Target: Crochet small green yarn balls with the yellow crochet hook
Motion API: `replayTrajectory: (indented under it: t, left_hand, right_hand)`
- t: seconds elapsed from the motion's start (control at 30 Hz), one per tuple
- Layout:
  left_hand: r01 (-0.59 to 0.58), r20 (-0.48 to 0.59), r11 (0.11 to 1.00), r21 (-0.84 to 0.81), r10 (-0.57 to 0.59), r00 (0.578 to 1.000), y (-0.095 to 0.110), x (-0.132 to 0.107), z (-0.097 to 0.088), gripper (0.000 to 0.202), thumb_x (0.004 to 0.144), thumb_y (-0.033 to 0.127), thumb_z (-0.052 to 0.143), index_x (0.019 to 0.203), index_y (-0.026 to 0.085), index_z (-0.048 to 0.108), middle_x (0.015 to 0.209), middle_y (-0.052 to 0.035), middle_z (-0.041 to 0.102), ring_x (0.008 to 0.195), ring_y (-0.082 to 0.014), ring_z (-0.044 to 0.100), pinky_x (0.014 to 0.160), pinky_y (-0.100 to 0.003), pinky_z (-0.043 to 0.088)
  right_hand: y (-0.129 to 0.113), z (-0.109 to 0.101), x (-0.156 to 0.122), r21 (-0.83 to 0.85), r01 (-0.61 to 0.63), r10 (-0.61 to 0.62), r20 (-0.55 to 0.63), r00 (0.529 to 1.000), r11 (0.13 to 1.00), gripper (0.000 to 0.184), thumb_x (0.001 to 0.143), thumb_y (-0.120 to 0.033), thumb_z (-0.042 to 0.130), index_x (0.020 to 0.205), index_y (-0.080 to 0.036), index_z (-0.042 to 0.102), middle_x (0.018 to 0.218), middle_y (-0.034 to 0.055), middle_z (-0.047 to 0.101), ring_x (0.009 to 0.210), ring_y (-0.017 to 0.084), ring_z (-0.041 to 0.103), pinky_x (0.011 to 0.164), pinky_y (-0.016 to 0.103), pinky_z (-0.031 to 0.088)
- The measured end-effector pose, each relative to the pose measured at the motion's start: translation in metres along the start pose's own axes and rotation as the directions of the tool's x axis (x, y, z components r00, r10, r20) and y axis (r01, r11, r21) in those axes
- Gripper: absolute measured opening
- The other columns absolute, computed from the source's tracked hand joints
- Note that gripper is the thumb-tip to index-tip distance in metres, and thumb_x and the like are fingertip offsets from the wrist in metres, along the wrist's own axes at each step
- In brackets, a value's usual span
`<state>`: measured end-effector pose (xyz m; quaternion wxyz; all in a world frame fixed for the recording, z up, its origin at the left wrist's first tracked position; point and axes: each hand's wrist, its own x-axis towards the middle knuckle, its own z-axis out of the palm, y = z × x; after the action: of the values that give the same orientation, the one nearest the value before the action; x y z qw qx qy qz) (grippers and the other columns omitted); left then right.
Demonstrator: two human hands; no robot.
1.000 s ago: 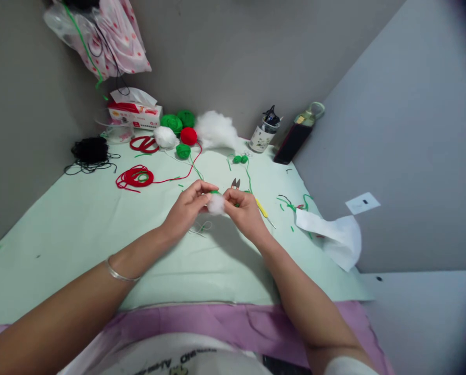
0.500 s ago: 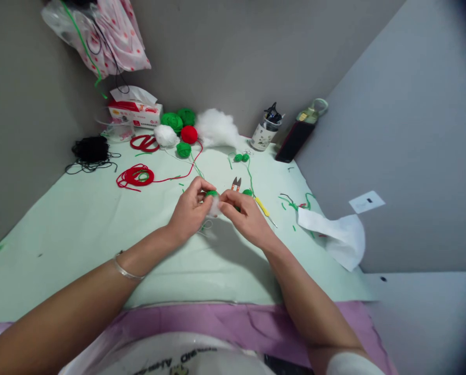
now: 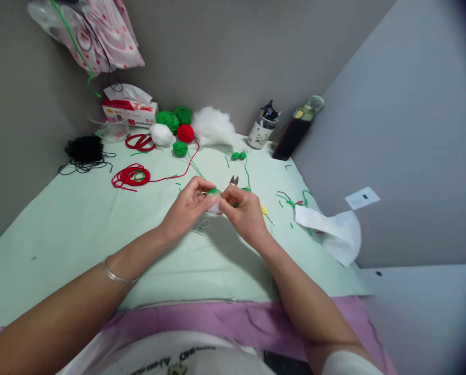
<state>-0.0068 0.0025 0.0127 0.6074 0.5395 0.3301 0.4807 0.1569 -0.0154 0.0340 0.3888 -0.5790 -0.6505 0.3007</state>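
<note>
Near the middle of the table, my left hand (image 3: 184, 211) is closed around a small green-and-white crochet piece (image 3: 214, 192), green on top and white below. From the other side my right hand (image 3: 246, 216) pinches at the piece's white part; its fingertips hide what exactly they grip. White yarn (image 3: 202, 224) trails in a loop beneath my left hand. Behind my right hand, snips (image 3: 234, 181) with dark blades lie partly hidden, along with a bit of green yarn work. A yellow-handled crochet hook (image 3: 267, 214) pokes out on the right of that hand.
Along the back wall are a tissue box (image 3: 135, 113), yarn balls (image 3: 185, 133), white stuffing (image 3: 214, 127), a pen cup (image 3: 262, 131) and a bottle (image 3: 295, 133). Red-handled scissors (image 3: 139, 142), coiled red yarn (image 3: 131, 177) and black yarn (image 3: 85, 150) lie left; white paper (image 3: 340, 232) lies right.
The whole view has shifted slightly, with the table things sitting a little further left. Both hands keep hold of the crochet piece; its loose white fluff now shows less between my fingers.
</note>
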Motion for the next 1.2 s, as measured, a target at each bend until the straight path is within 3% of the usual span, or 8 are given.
replayTrajectory:
  t: [0.2, 0.43, 0.57, 0.73, 0.83, 1.0, 1.2]
  left_hand:
    - [-0.029, -0.120, 1.000, 0.011, 0.030, 0.992, -0.002, 0.005, 0.004, 0.020, 0.077, 0.019, 0.074, 0.087, 0.021, 0.056, 0.083, 0.0034, 0.059, 0.069, -0.0113, 0.059, 0.061, -0.024, 0.051]
    - [0.086, -0.167, 0.993, -0.083, -0.099, 0.981, -0.002, 0.005, 0.009, 0.015, 0.077, 0.016, 0.069, 0.086, 0.020, 0.058, 0.068, 0.0050, 0.058, 0.052, -0.0109, 0.056, 0.049, -0.023, 0.047]
    - [0.138, -0.108, 0.969, -0.203, -0.163, 0.981, 0.004, 0.004, 0.006, 0.010, 0.083, 0.023, 0.067, 0.090, 0.017, 0.066, 0.075, 0.0004, 0.064, 0.065, -0.0127, 0.062, 0.061, -0.025, 0.054]
    - [0.160, -0.032, 0.946, -0.281, -0.176, 0.984, 0.008, 0.001, 0.000, 0.023, 0.084, 0.027, 0.074, 0.104, 0.017, 0.072, 0.096, -0.0035, 0.071, 0.084, -0.0137, 0.067, 0.077, -0.026, 0.058]
    - [0.159, -0.046, 0.948, -0.276, -0.179, 0.983, 0.002, 0.002, -0.002, 0.025, 0.079, 0.021, 0.078, 0.102, 0.018, 0.071, 0.089, -0.0008, 0.070, 0.077, -0.0117, 0.066, 0.072, -0.023, 0.055]
    - [0.080, -0.163, 0.970, -0.229, -0.119, 0.979, -0.010, 0.006, -0.001, 0.025, 0.073, 0.020, 0.078, 0.092, 0.020, 0.062, 0.078, 0.0036, 0.065, 0.062, -0.0109, 0.060, 0.057, -0.023, 0.049]
    - [0.038, -0.194, 0.982, -0.184, -0.074, 0.978, -0.008, 0.004, 0.004, 0.020, 0.077, 0.019, 0.076, 0.087, 0.020, 0.058, 0.073, 0.0044, 0.063, 0.066, -0.0113, 0.057, 0.062, -0.023, 0.045]
  right_hand:
    - [-0.008, -0.006, -0.001, 0.045, 0.059, -0.066, 0.181, 0.981, 0.997, 0.017, 0.087, -0.027, 0.054, 0.072, -0.021, 0.052, 0.061, -0.0068, 0.042, 0.059, 0.010, 0.037, 0.057, 0.027, 0.027]
    - [-0.002, 0.006, 0.000, 0.077, 0.016, -0.025, 0.115, 0.993, 0.997, 0.021, 0.085, -0.030, 0.058, 0.066, -0.021, 0.053, 0.056, -0.0073, 0.041, 0.055, 0.010, 0.033, 0.055, 0.027, 0.024]
    - [0.005, 0.010, 0.003, 0.090, -0.027, 0.022, 0.051, 0.998, 0.996, 0.021, 0.080, -0.029, 0.060, 0.062, -0.021, 0.053, 0.054, -0.0070, 0.042, 0.054, 0.009, 0.033, 0.054, 0.027, 0.024]
    - [0.006, 0.010, 0.006, 0.236, 0.013, -0.007, -0.025, 1.000, 0.972, 0.024, 0.079, -0.029, 0.061, 0.059, -0.021, 0.050, 0.054, -0.0078, 0.037, 0.055, 0.009, 0.029, 0.056, 0.027, 0.023]
    - [0.005, 0.011, 0.005, 0.262, -0.006, 0.000, 0.022, 1.000, 0.965, 0.023, 0.081, -0.031, 0.062, 0.062, -0.021, 0.053, 0.054, -0.0075, 0.039, 0.055, 0.009, 0.030, 0.055, 0.027, 0.022]
    - [0.003, 0.010, 0.003, 0.203, 0.007, -0.036, 0.139, 0.990, 0.979, 0.023, 0.087, -0.031, 0.055, 0.066, -0.020, 0.052, 0.060, -0.0061, 0.040, 0.059, 0.010, 0.036, 0.058, 0.027, 0.027]
    - [0.005, 0.011, 0.006, 0.232, -0.027, 0.005, 0.097, 0.995, 0.972, 0.026, 0.083, -0.035, 0.058, 0.063, -0.021, 0.050, 0.056, -0.0077, 0.036, 0.054, 0.009, 0.029, 0.053, 0.027, 0.022]
